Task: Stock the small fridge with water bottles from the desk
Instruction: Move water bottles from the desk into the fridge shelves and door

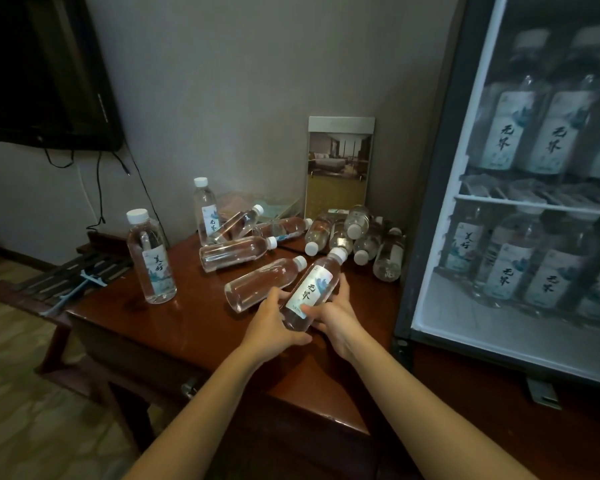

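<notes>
Both hands hold one labelled water bottle (pixel 312 289) over the brown desk (pixel 194 327); it tilts with its white cap up and to the right. My left hand (pixel 274 323) grips its lower end from the left. My right hand (pixel 336 308) wraps its right side, thumb across the label. Another bottle (pixel 264 282) lies just left of them. Several more bottles lie in a heap (pixel 357 237) at the back of the desk. Two stand upright, one at the left (pixel 151 258) and one behind it (pixel 205 209). The small fridge (pixel 520 202) on the right holds several bottles behind a glass door.
A framed card (pixel 338 168) leans against the wall behind the heap. A wall-mounted TV (pixel 45 74) hangs at the upper left, cables dangling below. A low slatted rack (pixel 73 271) stands left of the desk. The fridge's glass door frame (pixel 426 220) borders the desk on the right.
</notes>
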Available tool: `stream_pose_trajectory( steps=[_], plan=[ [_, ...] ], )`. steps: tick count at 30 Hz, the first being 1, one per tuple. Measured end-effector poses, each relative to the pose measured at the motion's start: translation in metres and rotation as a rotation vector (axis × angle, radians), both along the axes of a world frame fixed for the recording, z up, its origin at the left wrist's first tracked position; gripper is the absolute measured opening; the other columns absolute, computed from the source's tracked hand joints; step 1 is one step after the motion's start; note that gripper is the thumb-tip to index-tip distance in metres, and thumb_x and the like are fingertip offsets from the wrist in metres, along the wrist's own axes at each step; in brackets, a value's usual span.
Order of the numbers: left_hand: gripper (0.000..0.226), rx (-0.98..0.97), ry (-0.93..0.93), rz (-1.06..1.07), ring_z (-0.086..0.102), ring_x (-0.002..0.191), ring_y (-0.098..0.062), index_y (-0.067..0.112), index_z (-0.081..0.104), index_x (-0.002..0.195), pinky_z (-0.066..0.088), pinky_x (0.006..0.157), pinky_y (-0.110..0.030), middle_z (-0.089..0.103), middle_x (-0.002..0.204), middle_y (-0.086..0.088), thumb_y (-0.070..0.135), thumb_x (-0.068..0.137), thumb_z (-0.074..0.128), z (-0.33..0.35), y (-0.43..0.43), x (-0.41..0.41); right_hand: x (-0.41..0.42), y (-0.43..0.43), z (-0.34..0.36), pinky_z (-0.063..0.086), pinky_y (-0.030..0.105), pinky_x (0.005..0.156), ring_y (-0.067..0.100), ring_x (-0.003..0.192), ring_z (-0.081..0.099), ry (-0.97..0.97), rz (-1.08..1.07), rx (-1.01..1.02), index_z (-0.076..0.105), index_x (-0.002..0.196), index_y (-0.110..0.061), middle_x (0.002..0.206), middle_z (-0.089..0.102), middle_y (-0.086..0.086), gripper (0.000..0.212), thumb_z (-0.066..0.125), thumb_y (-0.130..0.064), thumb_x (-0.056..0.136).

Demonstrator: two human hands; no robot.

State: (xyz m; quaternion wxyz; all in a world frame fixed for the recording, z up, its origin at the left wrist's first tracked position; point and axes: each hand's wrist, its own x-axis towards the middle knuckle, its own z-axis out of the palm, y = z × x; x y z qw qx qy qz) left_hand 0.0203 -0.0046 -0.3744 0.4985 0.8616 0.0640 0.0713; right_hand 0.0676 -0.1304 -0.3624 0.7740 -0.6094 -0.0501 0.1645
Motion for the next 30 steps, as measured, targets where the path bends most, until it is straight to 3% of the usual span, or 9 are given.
stream_pose_trajectory(
  steps=[3, 7, 11, 14, 19, 22, 26, 30],
  plan=[
    [0.067, -0.097, -0.028, -0.033, 0.061, 0.087, -0.005, 0.023, 0.04, 0.11, 0.051, 0.065, -0.019, 0.053, 0.102, 0.013, 0.011, 0.062, 0.084, 0.0, -0.008, -0.009, -0.005, -0.009, 0.006, 0.049, 0.04, 0.087, 0.028, 0.13, 0.043, -0.059, 0.013, -0.026, 0.001, 0.149, -0.036, 0.145, 0.039, 0.005, 0.111, 0.061, 0.019, 0.073],
    [0.063, -0.172, -0.034, -0.065, 0.064, 0.097, -0.01, 0.027, 0.043, 0.108, 0.056, 0.084, -0.037, 0.06, 0.111, 0.005, 0.015, 0.062, 0.085, -0.008, -0.015, -0.018, -0.006, -0.022, 0.009, 0.044, 0.048, 0.101, 0.026, 0.128, 0.045, -0.088, 0.019, -0.06, 0.009, 0.149, -0.029, 0.14, 0.046, 0.004, 0.106, 0.065, 0.015, 0.071],
    [0.066, -0.22, -0.04, -0.101, 0.063, 0.102, -0.011, 0.031, 0.042, 0.112, 0.055, 0.088, -0.038, 0.058, 0.118, 0.006, 0.016, 0.063, 0.084, -0.011, -0.026, -0.026, -0.013, -0.035, 0.011, 0.051, 0.038, 0.09, 0.021, 0.116, 0.054, -0.13, 0.064, -0.127, 0.034, 0.138, -0.023, 0.119, 0.057, -0.002, 0.084, 0.067, 0.013, 0.07],
    [0.085, -0.245, -0.034, -0.144, 0.06, 0.106, -0.012, 0.039, 0.034, 0.125, 0.054, 0.09, -0.035, 0.054, 0.121, 0.01, 0.011, 0.063, 0.084, -0.009, -0.034, -0.03, -0.019, -0.046, 0.015, 0.051, 0.035, 0.085, 0.019, 0.109, 0.055, -0.143, 0.096, -0.141, 0.031, 0.135, -0.025, 0.113, 0.057, -0.001, 0.085, 0.067, 0.015, 0.07],
    [0.115, -0.192, -0.041, -0.212, 0.054, 0.117, -0.014, 0.038, 0.015, 0.144, 0.052, 0.093, -0.033, 0.047, 0.131, 0.008, 0.014, 0.057, 0.086, -0.004, -0.049, -0.039, -0.031, -0.062, 0.019, 0.049, 0.042, 0.094, 0.026, 0.121, 0.049, -0.174, 0.129, -0.182, 0.027, 0.138, -0.028, 0.128, 0.052, 0.007, 0.091, 0.066, 0.016, 0.069],
    [0.111, -0.163, -0.122, -0.211, 0.052, 0.117, -0.01, 0.046, 0.017, 0.139, 0.052, 0.09, -0.027, 0.047, 0.128, 0.014, 0.01, 0.059, 0.085, -0.002, -0.063, -0.049, -0.039, -0.076, 0.02, 0.05, 0.041, 0.094, 0.024, 0.121, 0.05, -0.201, 0.122, -0.207, 0.03, 0.137, -0.027, 0.128, 0.053, 0.006, 0.089, 0.067, 0.016, 0.069],
    [0.111, -0.1, -0.257, -0.176, 0.047, 0.124, -0.006, 0.069, 0.017, 0.123, 0.05, 0.097, -0.036, 0.045, 0.135, 0.018, 0.014, 0.057, 0.086, 0.0, -0.088, -0.054, -0.05, -0.106, 0.024, 0.052, 0.044, 0.093, 0.021, 0.113, 0.059, -0.265, 0.118, -0.174, 0.045, 0.124, -0.024, 0.118, 0.063, 0.004, 0.072, 0.069, 0.015, 0.068],
    [0.117, -0.007, -0.328, -0.178, 0.043, 0.127, -0.001, 0.063, 0.011, 0.133, 0.045, 0.103, -0.038, 0.042, 0.141, 0.019, 0.023, 0.055, 0.088, 0.007, -0.123, -0.049, -0.059, -0.148, 0.034, 0.055, 0.03, 0.08, 0.014, 0.102, 0.064, -0.337, 0.033, -0.111, 0.052, 0.11, -0.018, 0.106, 0.068, 0.002, 0.06, 0.069, 0.018, 0.066]
  ],
)
